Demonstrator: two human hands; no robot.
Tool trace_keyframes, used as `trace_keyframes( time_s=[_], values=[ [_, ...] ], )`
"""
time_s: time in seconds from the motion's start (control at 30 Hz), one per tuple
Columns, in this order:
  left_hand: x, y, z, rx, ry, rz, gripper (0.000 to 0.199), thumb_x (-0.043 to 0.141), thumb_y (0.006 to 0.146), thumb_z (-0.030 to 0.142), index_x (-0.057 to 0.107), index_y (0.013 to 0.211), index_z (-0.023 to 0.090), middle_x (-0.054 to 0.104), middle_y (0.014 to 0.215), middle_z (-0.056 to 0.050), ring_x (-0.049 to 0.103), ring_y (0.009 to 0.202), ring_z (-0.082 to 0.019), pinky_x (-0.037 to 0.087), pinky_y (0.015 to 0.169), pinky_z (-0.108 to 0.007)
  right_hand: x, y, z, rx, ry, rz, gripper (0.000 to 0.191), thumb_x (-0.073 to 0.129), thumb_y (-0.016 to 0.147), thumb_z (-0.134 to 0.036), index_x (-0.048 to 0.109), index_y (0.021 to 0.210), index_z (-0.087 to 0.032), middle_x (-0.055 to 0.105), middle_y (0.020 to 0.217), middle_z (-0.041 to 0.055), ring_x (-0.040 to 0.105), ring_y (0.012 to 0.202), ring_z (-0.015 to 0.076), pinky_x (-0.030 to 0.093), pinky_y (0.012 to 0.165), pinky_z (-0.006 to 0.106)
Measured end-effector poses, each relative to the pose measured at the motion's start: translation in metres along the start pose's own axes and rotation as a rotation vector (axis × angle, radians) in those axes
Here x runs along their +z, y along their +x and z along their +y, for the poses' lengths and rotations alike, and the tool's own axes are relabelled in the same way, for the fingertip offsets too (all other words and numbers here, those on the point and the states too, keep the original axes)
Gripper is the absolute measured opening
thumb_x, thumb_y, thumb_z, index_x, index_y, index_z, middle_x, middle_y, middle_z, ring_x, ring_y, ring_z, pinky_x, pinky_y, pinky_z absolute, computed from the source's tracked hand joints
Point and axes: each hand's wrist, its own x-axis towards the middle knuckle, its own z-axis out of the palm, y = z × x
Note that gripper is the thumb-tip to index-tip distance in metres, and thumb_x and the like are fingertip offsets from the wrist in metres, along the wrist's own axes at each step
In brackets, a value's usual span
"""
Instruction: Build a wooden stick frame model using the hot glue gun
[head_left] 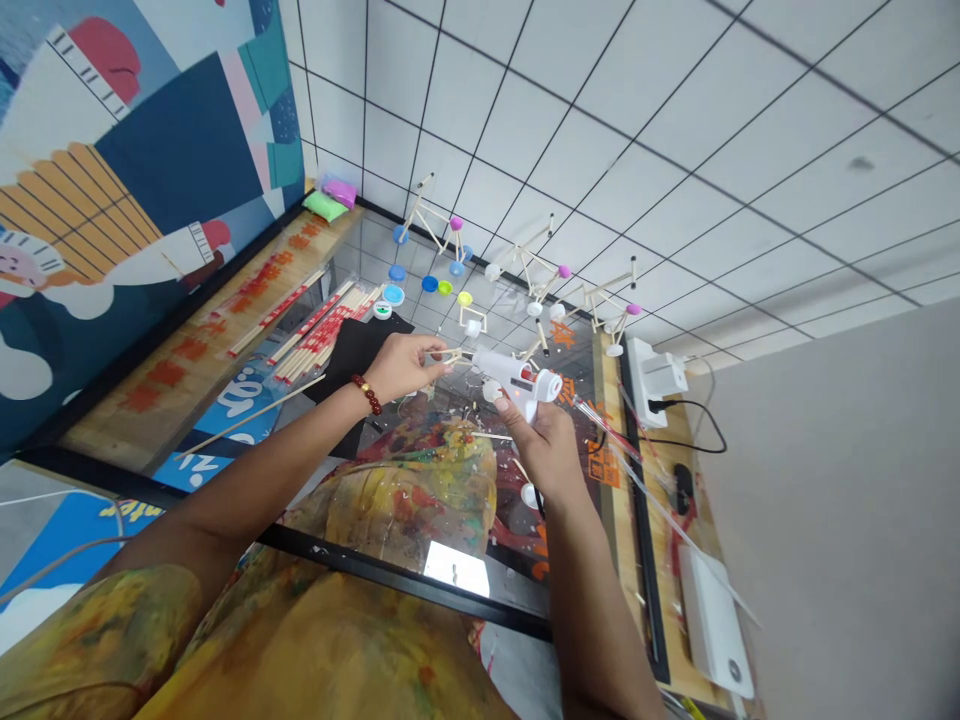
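Observation:
Near the middle of the glass-topped table (300, 530), my left hand (407, 367) pinches a small piece made of thin wooden sticks (452, 355). My right hand (544, 445) is wrapped round the handle of a white glue gun (514, 378). The gun's nozzle points left, close to the stick piece; whether they touch is too small to tell. A black sheet (349, 375) lies under and beside my left hand. Beyond the hands stand several stick models with coloured round parts, one with a pink ball (564, 271).
Packs of chopsticks (322, 335) and a loose stick (255, 415) lie at the left. Small coloured lids (430, 284) sit behind the hands. At the right edge are a power strip (646, 385), a black cable (712, 415) and a white box (716, 620).

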Motion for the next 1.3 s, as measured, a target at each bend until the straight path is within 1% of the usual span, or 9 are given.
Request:
trace_keyframes(
  time_s=[0.17,0.33,0.57,0.73,0.9,1.1,1.2,1.3],
  values=[
    [0.001,0.000,-0.001,0.012,0.006,0.011,0.021,0.076,0.072,0.035,0.076,0.082,0.017,0.040,0.048,0.008,0.035,0.049,-0.008,0.029,0.051,-0.023,-0.001,0.000,0.000,0.005,-0.021,0.002,0.049,0.055,0.091,-0.060,0.075,0.097,-0.016,0.079,0.098,0.0125,0.072,0.090,0.0311,0.053,0.086,0.043],
    [0.001,0.000,-0.001,0.000,0.001,0.007,0.021,0.076,0.072,0.035,0.076,0.082,0.017,0.039,0.048,0.008,0.034,0.049,-0.008,0.029,0.052,-0.024,0.000,0.000,-0.001,-0.018,-0.017,0.004,0.048,0.054,0.091,-0.059,0.075,0.096,-0.016,0.078,0.097,0.0121,0.071,0.091,0.0314,0.053,0.086,0.042],
    [0.000,0.000,0.001,-0.018,-0.015,0.006,0.022,0.077,0.071,0.035,0.076,0.083,0.016,0.040,0.048,0.008,0.034,0.048,-0.008,0.030,0.053,-0.024,0.000,-0.001,-0.001,-0.012,-0.056,-0.013,0.045,0.053,0.092,-0.055,0.074,0.091,-0.015,0.077,0.089,0.0098,0.070,0.084,0.0287,0.052,0.080,0.038],
    [0.001,0.000,0.000,-0.022,-0.017,0.004,0.023,0.077,0.071,0.035,0.076,0.083,0.016,0.039,0.048,0.008,0.034,0.049,-0.008,0.030,0.052,-0.024,0.002,-0.001,0.002,-0.019,-0.045,-0.005,0.042,0.054,0.093,-0.053,0.073,0.094,-0.015,0.077,0.094,0.0110,0.070,0.088,0.0288,0.052,0.082,0.038],
    [0.000,0.000,0.000,-0.018,0.006,-0.004,0.023,0.077,0.072,0.036,0.076,0.083,0.016,0.039,0.048,0.008,0.034,0.049,-0.008,0.030,0.052,-0.023,0.003,-0.001,0.002,-0.012,-0.047,-0.004,0.043,0.055,0.092,-0.055,0.072,0.086,-0.016,0.076,0.088,0.0099,0.070,0.088,0.0292,0.052,0.080,0.037],
    [0.001,0.000,-0.001,-0.002,0.002,-0.005,0.023,0.076,0.073,0.036,0.076,0.083,0.015,0.038,0.047,0.008,0.034,0.048,-0.008,0.029,0.052,-0.023,0.003,-0.003,-0.001,-0.009,-0.017,0.005,0.044,0.054,0.091,-0.054,0.072,0.087,-0.015,0.076,0.091,0.0106,0.070,0.086,0.0282,0.051,0.082,0.038],
    [0.001,0.000,-0.002,0.001,0.008,-0.005,0.022,0.076,0.073,0.035,0.076,0.083,0.015,0.039,0.047,0.008,0.034,0.048,-0.008,0.029,0.052,-0.023,0.003,-0.004,-0.004,0.042,0.001,0.034,0.046,0.055,0.090,-0.056,0.072,0.085,-0.014,0.076,0.085,0.0100,0.069,0.079,0.0273,0.051,0.077,0.037],
    [0.002,0.000,-0.003,0.003,0.012,-0.003,0.023,0.076,0.073,0.035,0.076,0.083,0.015,0.040,0.047,0.008,0.034,0.048,-0.008,0.029,0.052,-0.024,0.002,-0.004,-0.008,0.086,0.010,0.048,0.049,0.056,0.089,-0.058,0.073,0.088,-0.013,0.075,0.080,0.0092,0.068,0.072,0.0260,0.051,0.071,0.036]
  ],
)
